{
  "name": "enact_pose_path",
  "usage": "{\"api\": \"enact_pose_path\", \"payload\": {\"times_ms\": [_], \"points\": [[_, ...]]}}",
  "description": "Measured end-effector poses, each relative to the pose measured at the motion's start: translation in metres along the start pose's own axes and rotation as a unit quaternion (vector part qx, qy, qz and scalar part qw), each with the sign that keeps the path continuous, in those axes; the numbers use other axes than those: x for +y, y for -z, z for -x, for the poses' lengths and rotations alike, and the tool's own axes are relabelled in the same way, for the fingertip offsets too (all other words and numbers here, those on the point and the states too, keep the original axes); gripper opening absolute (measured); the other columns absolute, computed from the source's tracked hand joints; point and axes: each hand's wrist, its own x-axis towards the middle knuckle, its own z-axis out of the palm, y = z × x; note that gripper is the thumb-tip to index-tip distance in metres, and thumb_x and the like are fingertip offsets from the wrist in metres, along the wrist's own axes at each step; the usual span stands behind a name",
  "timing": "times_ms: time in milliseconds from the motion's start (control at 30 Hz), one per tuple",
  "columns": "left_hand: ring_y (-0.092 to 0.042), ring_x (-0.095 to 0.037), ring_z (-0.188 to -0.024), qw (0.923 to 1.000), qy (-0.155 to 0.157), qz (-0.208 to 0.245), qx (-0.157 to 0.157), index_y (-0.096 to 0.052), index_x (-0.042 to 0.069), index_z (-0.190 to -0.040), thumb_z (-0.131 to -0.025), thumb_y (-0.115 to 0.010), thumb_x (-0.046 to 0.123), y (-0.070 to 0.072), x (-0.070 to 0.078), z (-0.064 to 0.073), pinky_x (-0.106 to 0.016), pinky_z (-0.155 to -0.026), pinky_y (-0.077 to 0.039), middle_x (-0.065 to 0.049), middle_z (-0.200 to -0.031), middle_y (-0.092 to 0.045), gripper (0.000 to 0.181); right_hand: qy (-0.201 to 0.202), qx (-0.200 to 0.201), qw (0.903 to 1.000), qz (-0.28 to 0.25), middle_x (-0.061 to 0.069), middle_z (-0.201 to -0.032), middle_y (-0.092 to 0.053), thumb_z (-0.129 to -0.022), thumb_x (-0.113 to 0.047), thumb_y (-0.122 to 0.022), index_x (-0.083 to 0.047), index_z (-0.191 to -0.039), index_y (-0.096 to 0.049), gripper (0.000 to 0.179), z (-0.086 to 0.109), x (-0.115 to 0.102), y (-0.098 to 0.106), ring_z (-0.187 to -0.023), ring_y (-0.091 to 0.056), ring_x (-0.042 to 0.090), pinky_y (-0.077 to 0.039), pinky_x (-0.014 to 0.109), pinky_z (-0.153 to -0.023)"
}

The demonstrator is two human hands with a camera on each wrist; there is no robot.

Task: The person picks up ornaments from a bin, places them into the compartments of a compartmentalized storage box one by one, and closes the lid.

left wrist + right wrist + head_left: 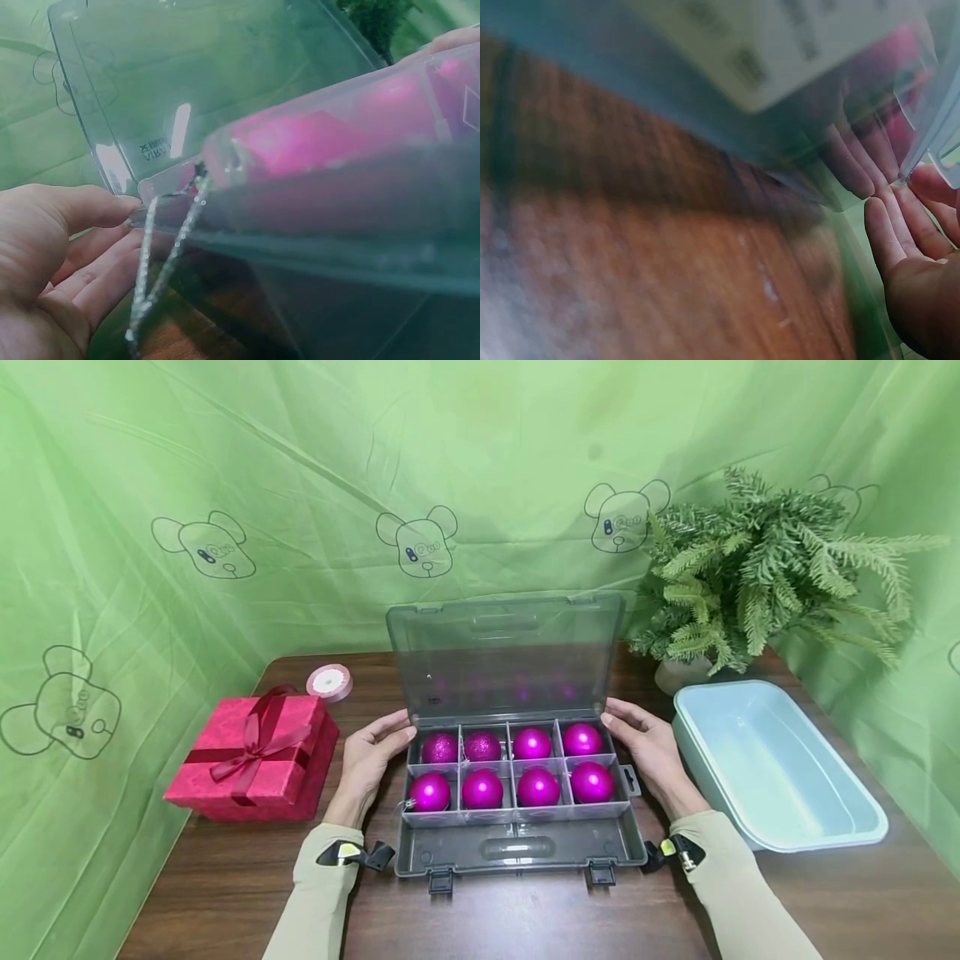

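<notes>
A clear grey plastic storage box (570,847) stands in front of me, its lid (506,639) raised at the back and both latches hanging at the front. Shiny magenta Christmas baubles (482,788) fill two rows of compartments, one each; two at the back left are glittery. My left hand (367,764) pinches the box's back left corner, thumb above and fingers beneath. At the back right corner my right hand (651,756) grips the other side. A silver cord loop (178,247) dangles over the left side. The right wrist view shows a label (757,64) under the box, with tabletop below.
On the left sits a red gift box (247,760) with a bow, a pink ribbon roll (330,682) behind it. To the right stand a pale blue basin (780,768) and a potted artificial fir (772,577). A green curtain (510,443) hangs behind the wooden table (480,935).
</notes>
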Motion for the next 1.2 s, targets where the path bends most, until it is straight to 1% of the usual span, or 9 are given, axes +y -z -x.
{"api": "enact_pose_path", "payload": {"times_ms": [167, 333, 433, 600, 767, 867, 967, 1067, 1200], "points": [[-0.074, -0.011, -0.1, 1.0, 0.002, -0.002, 0.006, -0.071, -0.007, -0.131, -0.091, -0.084, 0.003, 0.0, -0.001, 0.0, -0.026, -0.092, -0.059, -0.008, -0.114, -0.079, 0.043, 0.001, 0.009, 1.0, 0.003, -0.003, -0.117, -0.076, -0.099, -0.024, -0.079, 0.001, -0.14, -0.067, 0.05, 0.0, 0.0, -0.001, -0.102, -0.069, 0.004, -0.055, 0.018, -0.09], [-0.074, -0.01, -0.095, 0.9998, -0.007, -0.012, 0.013, -0.073, -0.006, -0.128, -0.091, -0.086, 0.005, -0.001, 0.001, 0.002, -0.025, -0.088, -0.06, -0.005, -0.108, -0.08, 0.041, -0.001, 0.018, 0.9998, 0.003, -0.007, -0.113, -0.078, -0.098, -0.026, -0.081, 0.0, -0.138, -0.069, 0.05, 0.001, 0.001, -0.001, -0.102, -0.07, 0.005, -0.056, 0.019, -0.088], [-0.074, -0.01, -0.092, 0.9996, -0.01, -0.021, 0.016, -0.075, -0.004, -0.127, -0.09, -0.087, 0.007, 0.0, 0.001, 0.002, -0.025, -0.086, -0.06, -0.003, -0.107, -0.08, 0.04, -0.004, 0.023, 0.9996, 0.015, -0.004, -0.12, -0.077, -0.097, -0.031, -0.082, -0.004, -0.138, -0.07, 0.051, 0.003, 0.001, -0.002, -0.106, -0.069, 0.004, -0.056, 0.018, -0.089], [-0.075, -0.01, -0.094, 0.9997, -0.009, -0.018, 0.012, -0.076, -0.002, -0.127, -0.09, -0.088, 0.009, 0.001, 0.001, 0.002, -0.027, -0.087, -0.061, -0.006, -0.11, -0.08, 0.04, -0.006, 0.029, 0.9988, 0.04, 0.002, -0.133, -0.073, -0.095, -0.037, -0.084, -0.008, -0.139, -0.072, 0.054, 0.006, 0.0, -0.003, -0.121, -0.064, 0.003, -0.053, 0.016, -0.093], [-0.076, -0.01, -0.092, 0.9997, -0.01, -0.014, 0.019, -0.076, -0.003, -0.126, -0.089, -0.088, 0.007, 0.0, 0.0, 0.002, -0.027, -0.087, -0.061, -0.007, -0.11, -0.08, 0.039, 0.002, 0.035, 0.9987, 0.038, 0.002, -0.13, -0.074, -0.094, -0.033, -0.086, -0.007, -0.136, -0.073, 0.051, 0.006, 0.001, -0.004, -0.128, -0.061, 0.006, -0.051, 0.015, -0.096], [-0.076, -0.011, -0.091, 0.9996, -0.015, -0.01, 0.02, -0.075, -0.006, -0.124, -0.09, -0.086, 0.004, -0.001, 0.0, 0.002, -0.027, -0.086, -0.061, -0.008, -0.107, -0.08, 0.037, 0.004, 0.038, 0.9988, 0.031, -0.001, -0.127, -0.075, -0.094, -0.032, -0.086, -0.007, -0.135, -0.074, 0.05, 0.007, 0.002, -0.003, -0.123, -0.064, 0.004, -0.052, 0.016, -0.095], [-0.076, -0.013, -0.093, 0.9995, -0.024, -0.006, 0.019, -0.074, -0.008, -0.122, -0.09, -0.084, 0.001, -0.001, 0.0, 0.001, -0.028, -0.086, -0.061, -0.008, -0.104, -0.08, 0.035, 0.01, 0.04, 0.9988, 0.027, -0.007, -0.119, -0.078, -0.095, -0.03, -0.085, -0.004, -0.133, -0.074, 0.047, 0.008, 0.001, -0.001, -0.113, -0.068, 0.0, -0.054, 0.016, -0.092], [-0.076, -0.015, -0.094, 0.9994, -0.029, 0.0, 0.019, -0.075, -0.008, -0.12, -0.09, -0.083, -0.001, -0.001, -0.001, 0.001, -0.029, -0.086, -0.062, -0.007, -0.102, -0.08, 0.031, 0.02, 0.034, 0.9992, 0.01, -0.01, -0.111, -0.079, -0.098, -0.024, -0.081, 0.003, -0.132, -0.072, 0.044, 0.01, -0.002, 0.0, -0.101, -0.072, 0.0, -0.056, 0.017, -0.09], [-0.077, -0.014, -0.089, 0.9992, -0.028, 0.016, 0.023, -0.078, -0.003, -0.111, -0.09, -0.083, -0.003, -0.002, -0.001, 0.001, -0.029, -0.083, -0.062, -0.005, -0.097, -0.081, 0.022, 0.032, 0.015, 0.9992, -0.021, -0.008, -0.104, -0.08, -0.104, -0.014, -0.072, 0.013, -0.134, -0.066, 0.041, 0.013, -0.008, 0.0, -0.092, -0.077, 0.006, -0.058, 0.02, -0.088]]}}
